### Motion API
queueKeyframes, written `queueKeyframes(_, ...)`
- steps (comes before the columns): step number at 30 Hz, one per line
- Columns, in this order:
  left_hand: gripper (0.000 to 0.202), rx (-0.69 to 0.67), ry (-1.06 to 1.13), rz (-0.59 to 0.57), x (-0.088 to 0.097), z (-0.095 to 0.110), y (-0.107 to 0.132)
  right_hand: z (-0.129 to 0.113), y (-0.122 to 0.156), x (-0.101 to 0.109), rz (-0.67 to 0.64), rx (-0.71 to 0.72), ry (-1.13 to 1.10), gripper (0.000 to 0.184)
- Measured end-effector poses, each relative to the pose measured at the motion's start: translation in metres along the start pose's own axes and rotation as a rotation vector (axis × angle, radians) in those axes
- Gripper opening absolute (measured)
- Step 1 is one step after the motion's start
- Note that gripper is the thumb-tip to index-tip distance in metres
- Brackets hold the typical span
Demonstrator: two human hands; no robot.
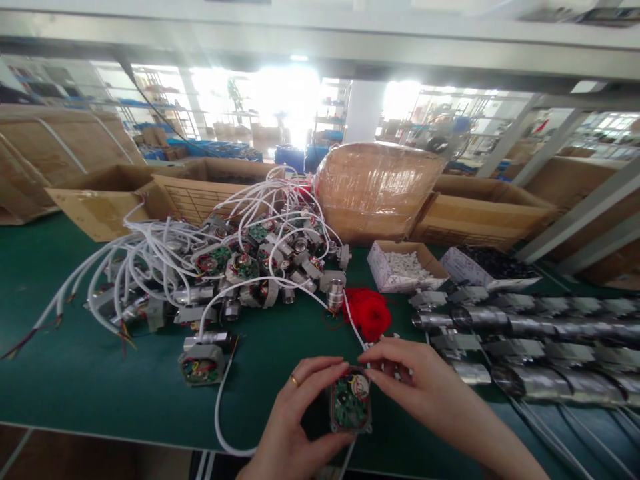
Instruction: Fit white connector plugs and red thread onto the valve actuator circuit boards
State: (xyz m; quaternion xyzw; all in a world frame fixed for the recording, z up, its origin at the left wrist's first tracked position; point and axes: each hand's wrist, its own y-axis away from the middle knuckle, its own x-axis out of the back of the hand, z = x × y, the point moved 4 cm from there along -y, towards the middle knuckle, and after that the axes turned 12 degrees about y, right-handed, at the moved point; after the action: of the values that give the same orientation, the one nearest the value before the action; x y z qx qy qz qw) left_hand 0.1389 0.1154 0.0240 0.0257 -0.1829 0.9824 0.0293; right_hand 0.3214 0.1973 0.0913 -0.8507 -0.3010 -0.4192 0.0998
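My left hand [295,417], a ring on one finger, grips a small grey metal housing [350,407] by its left side. The housing's open face is turned up at me, showing a green circuit board, a round pale part and red and yellow wires. At its upper right corner, my right hand [417,373] is closed with thumb and forefinger almost together. What lies between those fingertips is too small to make out. Small white pieces show behind that hand. Just beyond sits a tangle of red thread [370,313]. A similar open housing [201,365] with a white cable lies to the left.
A large heap of housings with white cables [260,257] fills the left and middle. Behind stand a carton of white parts [373,270], a carton of black parts [453,270] and a wrapped box [375,193]. Rows of metal cylinders [545,383] line the right.
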Motion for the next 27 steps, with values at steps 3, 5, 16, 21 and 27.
queueKeyframes(3,0.106,0.016,0.009,0.01,-0.001,0.001,0.001,0.001,-0.001,0.004,0.048,0.027,0.002,0.02)
queueKeyframes(5,0.109,0.045,0.032,0.024,-0.001,-0.001,0.003,-0.002,-0.004,0.008,0.081,0.066,0.0,0.02)
queueKeyframes(16,0.099,0.057,0.063,0.045,-0.003,0.001,0.001,-0.034,-0.028,0.01,-0.091,0.2,0.012,0.019)
queueKeyframes(21,0.101,0.054,0.104,0.058,-0.003,0.001,0.002,-0.043,-0.041,0.012,-0.182,0.206,0.11,0.017)
queueKeyframes(27,0.091,0.085,0.107,0.057,-0.003,-0.003,0.004,-0.058,-0.053,0.014,-0.324,0.276,0.298,0.024)
